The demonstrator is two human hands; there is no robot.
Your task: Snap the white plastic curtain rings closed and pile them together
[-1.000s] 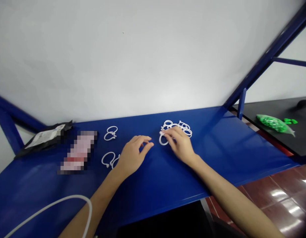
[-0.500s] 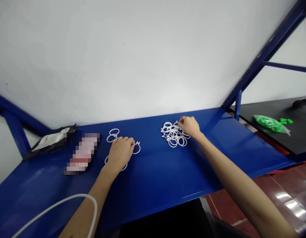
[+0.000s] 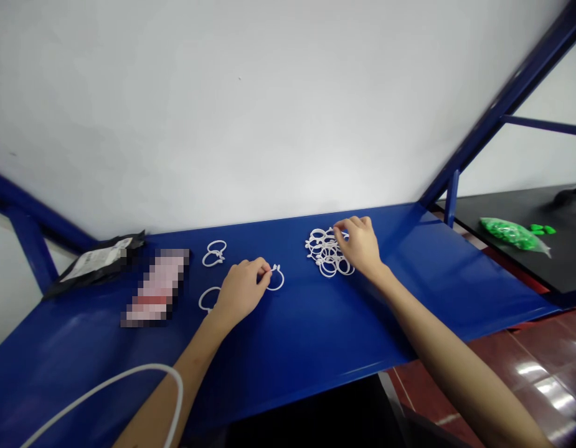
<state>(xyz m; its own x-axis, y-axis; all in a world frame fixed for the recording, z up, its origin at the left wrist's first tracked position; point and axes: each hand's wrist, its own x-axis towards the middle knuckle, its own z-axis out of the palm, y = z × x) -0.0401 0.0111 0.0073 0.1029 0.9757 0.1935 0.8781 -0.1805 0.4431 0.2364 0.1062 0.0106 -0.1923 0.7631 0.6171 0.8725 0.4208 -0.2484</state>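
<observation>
My left hand (image 3: 245, 287) is closed in a pinch on a white shower curtain ring (image 3: 282, 281), which has small knobs at its ends. At the far side of a pile of similar white rings (image 3: 328, 267), my right hand (image 3: 360, 246) has its thumb and forefinger brought together on a ring; the fingertips partly hide the grip. Two more rings (image 3: 215, 255) overlap on the table, left of my left hand. Another ring (image 3: 202, 298) lies partly hidden beside my left wrist.
A blue table (image 3: 306, 348) meets a pale wall. At the left lie a black package (image 3: 101, 260) with a white label and a pixelated flat item (image 3: 161, 280). A white cable (image 3: 124, 373) loops over my left forearm. A bag of green pieces (image 3: 514, 235) rests on a black table.
My left hand has moved right with its ring, away from the overlapping pair. My right hand stays at the pile, its fingers dipping slightly left and its pose changed.
</observation>
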